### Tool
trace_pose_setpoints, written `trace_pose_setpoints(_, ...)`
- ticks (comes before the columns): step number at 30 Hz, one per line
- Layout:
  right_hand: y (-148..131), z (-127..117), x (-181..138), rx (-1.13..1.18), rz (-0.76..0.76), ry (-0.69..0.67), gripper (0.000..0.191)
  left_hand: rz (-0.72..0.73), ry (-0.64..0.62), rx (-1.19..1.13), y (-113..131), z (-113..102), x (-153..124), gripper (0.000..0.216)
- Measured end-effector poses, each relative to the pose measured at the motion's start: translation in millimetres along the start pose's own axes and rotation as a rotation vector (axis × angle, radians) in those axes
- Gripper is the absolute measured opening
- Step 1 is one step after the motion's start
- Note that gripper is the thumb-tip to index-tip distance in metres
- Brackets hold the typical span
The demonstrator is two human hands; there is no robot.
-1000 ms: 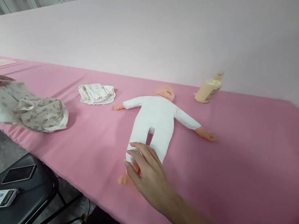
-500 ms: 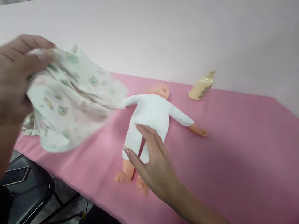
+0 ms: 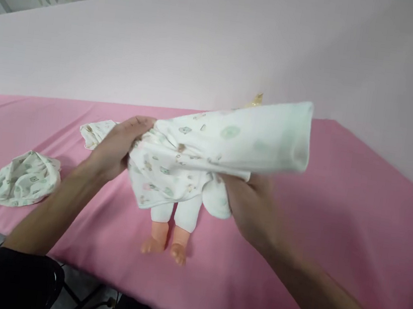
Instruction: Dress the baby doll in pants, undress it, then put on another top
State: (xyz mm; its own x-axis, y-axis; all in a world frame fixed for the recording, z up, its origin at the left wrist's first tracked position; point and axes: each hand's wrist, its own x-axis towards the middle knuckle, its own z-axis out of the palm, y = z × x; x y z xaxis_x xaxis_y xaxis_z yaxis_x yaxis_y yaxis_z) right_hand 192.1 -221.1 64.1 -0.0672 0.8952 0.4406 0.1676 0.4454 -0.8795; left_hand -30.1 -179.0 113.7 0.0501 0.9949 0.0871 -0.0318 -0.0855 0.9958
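Observation:
A white baby garment (image 3: 192,147) with small green and brown prints is stretched between my two hands, one sleeve-like end sticking out to the right. My left hand (image 3: 120,145) grips its left edge. Partly behind the cloth, my right hand (image 3: 255,206) is closed on its lower right part. Below it lies a baby doll (image 3: 181,237) on its back; only its white-clad lower legs and bare feet show, while head, arms and trunk are hidden by the garment.
On the pink-covered table (image 3: 290,267) a crumpled printed cloth (image 3: 22,178) lies at the left, and another printed cloth (image 3: 95,132) lies behind my left forearm. The top of a yellowish pump bottle (image 3: 256,100) shows above the garment. A white wall (image 3: 189,56) stands behind.
My left hand has brought the garment rightward over the doll. My right hand, open and empty before, has closed on it. The view has shifted, showing more of the table's left side.

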Motion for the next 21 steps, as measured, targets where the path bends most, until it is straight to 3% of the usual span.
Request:
trace_pose_setpoints(4, -8, -7, 6, 0.242, 0.164, 0.070, 0.022, -0.153, -0.291, -0.070, -33, 22, -4, 0.038)
trace_pose_setpoints(8, -15, -7, 9, 0.310, 0.245, 0.145, 0.023, -0.128, -0.288, 0.065, -40, 41, -24, 0.049)
trace_pose_setpoints(11, -26, -7, 7, 0.255, 0.162, 0.142, 0.018, -0.038, -0.354, 0.142, -29, 47, -36, 0.061)
trace_pose_setpoints(13, -36, -8, 4, 0.258, 0.084, 0.040, 0.012, 0.014, -0.487, 0.143, -26, 47, -37, 0.068)
trace_pose_setpoints(14, -40, -8, 1, 0.268, 0.050, -0.038, 0.019, 0.028, -0.547, 0.124, -26, 47, -36, 0.068)
trace_pose_setpoints(16, -48, -11, -3, 0.254, -0.021, -0.186, 0.034, 0.029, -0.619, 0.047, -30, 47, -30, 0.056)
trace_pose_setpoints(18, -52, -15, -7, 0.156, -0.133, -0.279, 0.037, 0.019, -0.615, -0.058, -33, 49, -25, 0.038)
trace_pose_setpoints(21, -54, -19, -11, 0.001, -0.304, -0.215, 0.029, 0.011, -0.533, -0.167, -30, 53, -22, 0.022)
